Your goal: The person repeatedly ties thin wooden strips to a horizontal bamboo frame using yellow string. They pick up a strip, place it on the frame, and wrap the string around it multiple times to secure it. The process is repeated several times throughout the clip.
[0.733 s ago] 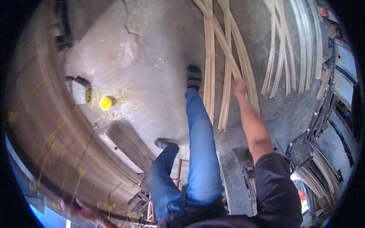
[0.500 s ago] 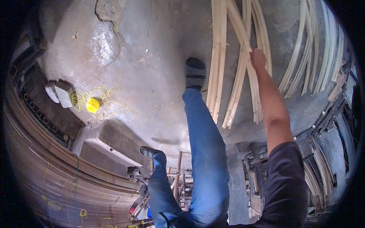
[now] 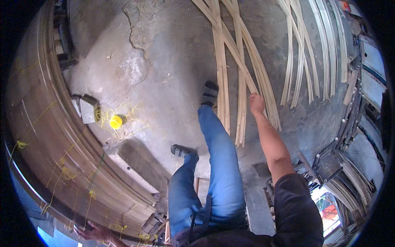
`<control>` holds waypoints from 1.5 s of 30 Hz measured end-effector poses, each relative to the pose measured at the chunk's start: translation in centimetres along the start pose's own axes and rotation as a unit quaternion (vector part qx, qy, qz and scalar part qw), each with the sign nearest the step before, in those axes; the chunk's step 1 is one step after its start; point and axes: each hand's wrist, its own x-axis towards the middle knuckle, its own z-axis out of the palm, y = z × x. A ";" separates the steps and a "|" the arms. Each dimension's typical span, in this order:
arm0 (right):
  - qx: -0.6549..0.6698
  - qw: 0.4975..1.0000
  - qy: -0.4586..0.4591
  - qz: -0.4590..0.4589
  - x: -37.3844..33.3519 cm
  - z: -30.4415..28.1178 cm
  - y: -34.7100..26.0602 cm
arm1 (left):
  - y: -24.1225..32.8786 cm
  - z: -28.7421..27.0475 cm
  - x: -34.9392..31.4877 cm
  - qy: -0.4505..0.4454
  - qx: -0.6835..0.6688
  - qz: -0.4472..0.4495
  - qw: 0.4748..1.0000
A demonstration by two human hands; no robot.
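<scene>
My right hand is closed around the near end of a long, pale wooden strip. The held strip slants across other strips on the concrete floor, its end by my fingers. Just left of it lies a bundle of wooden strips, and more strips fan out to its right. At the lower left, my left hand reaches out beside the edge of a large stack of brown boards, fingers apart; whether it touches the stack I cannot tell.
A yellow spool with loose yellow string sits on the floor at left, next to a grey block. Further strip bundles lie at the right. Poles and stacked timber line the right wall. My sandaled foot stands beside the strips.
My right hand has come nearer to my body, drawing the strip's end with it. The view has shifted, and my left hand now shows at the lower left.
</scene>
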 end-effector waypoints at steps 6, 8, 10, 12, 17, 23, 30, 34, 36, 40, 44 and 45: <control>-0.100 0.994 0.022 -0.044 12.6 8.2 1.5 | 5.2 3.6 1.3 0.036 -0.073 0.063 0.995; -0.160 0.985 0.004 -0.062 16.3 11.1 3.0 | 8.2 4.7 1.5 0.024 -0.084 0.066 0.994; -0.205 0.977 -0.046 -0.025 18.9 11.4 2.6 | 10.2 5.9 1.7 0.008 -0.097 0.069 0.993; -0.211 0.973 -0.049 -0.082 17.8 11.6 3.9 | 10.7 5.9 2.0 -0.011 -0.110 0.075 0.991; -0.102 0.982 0.065 -0.146 4.2 6.5 5.4 | 8.3 5.4 0.9 -0.023 -0.142 0.047 0.988; 0.288 0.951 -0.010 -0.112 -19.8 -10.1 -10.7 | 6.6 -0.4 -5.4 -0.087 -0.260 -0.090 0.958; 0.538 0.811 0.008 -0.228 -30.2 -32.7 -34.1 | 22.4 -15.7 -14.4 -0.318 -0.793 0.118 0.505; 0.454 0.799 0.184 -0.349 -29.0 -38.2 -47.1 | 25.4 -20.5 -16.7 -0.293 -0.886 -0.108 0.344; 0.478 0.826 0.059 -0.294 -33.5 -44.5 -51.8 | 20.0 -24.6 -10.9 -0.237 -0.883 -0.176 0.366; 0.383 0.735 0.267 -0.492 -40.4 -47.0 -55.2 | 11.4 -22.0 -0.4 -0.023 -0.801 -0.217 0.558; 0.427 0.720 0.109 -0.535 -47.1 -38.6 -50.4 | -0.5 -14.0 4.8 0.097 -0.683 -0.275 0.670; 0.386 0.765 0.060 -0.513 -46.9 -36.5 -48.5 | -2.8 -12.6 4.8 0.097 -0.668 -0.271 0.686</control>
